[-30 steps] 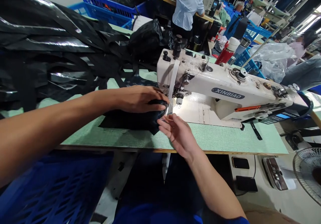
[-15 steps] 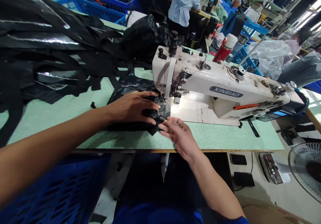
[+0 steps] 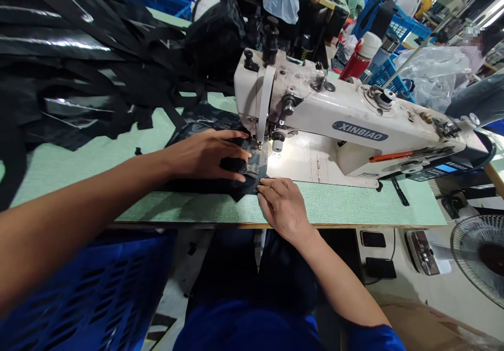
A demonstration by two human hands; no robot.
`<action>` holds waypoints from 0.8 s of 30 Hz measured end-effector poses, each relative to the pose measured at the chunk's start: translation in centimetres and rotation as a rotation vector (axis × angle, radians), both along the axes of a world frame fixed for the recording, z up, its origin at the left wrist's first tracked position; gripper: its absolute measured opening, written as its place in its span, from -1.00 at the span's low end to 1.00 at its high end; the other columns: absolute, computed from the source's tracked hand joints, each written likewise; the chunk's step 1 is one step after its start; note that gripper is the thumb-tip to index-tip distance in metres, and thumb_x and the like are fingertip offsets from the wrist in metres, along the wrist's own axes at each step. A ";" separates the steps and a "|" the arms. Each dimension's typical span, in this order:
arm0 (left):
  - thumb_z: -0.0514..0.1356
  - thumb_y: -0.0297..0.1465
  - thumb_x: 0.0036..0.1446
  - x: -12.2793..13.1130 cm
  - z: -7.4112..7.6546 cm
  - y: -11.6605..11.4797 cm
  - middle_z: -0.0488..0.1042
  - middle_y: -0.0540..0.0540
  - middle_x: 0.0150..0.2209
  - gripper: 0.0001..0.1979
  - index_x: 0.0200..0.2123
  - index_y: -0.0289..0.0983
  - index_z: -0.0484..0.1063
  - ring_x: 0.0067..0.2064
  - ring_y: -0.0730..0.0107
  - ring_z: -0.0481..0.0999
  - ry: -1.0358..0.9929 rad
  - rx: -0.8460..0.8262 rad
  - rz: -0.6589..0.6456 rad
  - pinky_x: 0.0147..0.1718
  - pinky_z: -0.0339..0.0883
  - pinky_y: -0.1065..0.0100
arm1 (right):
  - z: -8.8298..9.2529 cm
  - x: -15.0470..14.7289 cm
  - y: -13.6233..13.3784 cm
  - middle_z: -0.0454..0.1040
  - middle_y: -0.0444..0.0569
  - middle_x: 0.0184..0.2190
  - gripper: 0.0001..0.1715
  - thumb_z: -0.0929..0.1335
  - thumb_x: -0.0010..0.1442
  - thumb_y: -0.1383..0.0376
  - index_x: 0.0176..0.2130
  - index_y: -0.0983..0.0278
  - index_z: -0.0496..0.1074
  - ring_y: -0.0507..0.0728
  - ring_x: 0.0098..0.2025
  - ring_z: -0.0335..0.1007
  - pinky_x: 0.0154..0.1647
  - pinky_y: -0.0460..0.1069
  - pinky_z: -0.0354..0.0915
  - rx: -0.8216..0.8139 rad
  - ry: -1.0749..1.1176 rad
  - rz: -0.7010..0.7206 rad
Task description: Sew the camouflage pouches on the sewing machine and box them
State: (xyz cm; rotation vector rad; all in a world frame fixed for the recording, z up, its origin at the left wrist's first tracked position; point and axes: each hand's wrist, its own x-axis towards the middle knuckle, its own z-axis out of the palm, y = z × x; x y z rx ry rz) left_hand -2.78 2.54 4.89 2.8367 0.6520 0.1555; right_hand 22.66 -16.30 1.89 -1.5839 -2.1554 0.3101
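Head view: your left grip (image 3: 200, 154) lay spread and open on the cloth (image 3: 205, 116), while your right grip (image 3: 285, 206) met its near right corner, fingers bunched; whether they pinched or merely pressed, you could not tell. The cloth sat on the surface (image 3: 212, 212), its right edge under the machine (image 3: 315, 104). Black pieces (image 3: 94, 78) lay heaped beyond your left arm. You seemed to be lining up that edge; the next move called for keeping it flat and straight, fingertips clear of the machine.
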 end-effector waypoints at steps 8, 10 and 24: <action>0.36 -0.05 0.59 0.7 0.4 -0.3 0.81 -0.09 0.29 -0.63 0.23 -0.12 0.72 0.66 -0.11 0.40 0.108 0.043 0.000 0.52 0.40 -0.02 | 0.3 0.6 -1.0 0.73 0.14 0.43 -0.55 0.34 0.77 0.29 0.41 0.17 0.72 0.37 0.38 0.63 0.43 0.32 0.58 -0.006 -0.050 0.063; 0.38 -0.02 0.57 0.7 0.1 0.0 0.82 -0.07 0.28 -0.65 0.20 -0.08 0.73 0.66 -0.08 0.42 0.110 0.063 -0.010 0.52 0.42 0.00 | 0.2 0.6 -0.9 0.74 0.14 0.41 -0.55 0.35 0.77 0.27 0.42 0.17 0.72 0.39 0.38 0.62 0.43 0.33 0.59 -0.003 -0.049 0.083; 0.42 -0.08 0.51 1.2 0.9 1.2 0.79 -0.03 0.34 -0.67 0.19 -0.07 0.73 0.61 -0.05 0.45 0.124 0.040 -0.031 0.48 0.42 0.08 | 0.0 0.8 0.4 0.77 0.16 0.36 -0.57 0.37 0.77 0.23 0.40 0.19 0.73 0.38 0.42 0.62 0.42 0.30 0.59 0.043 -0.070 0.087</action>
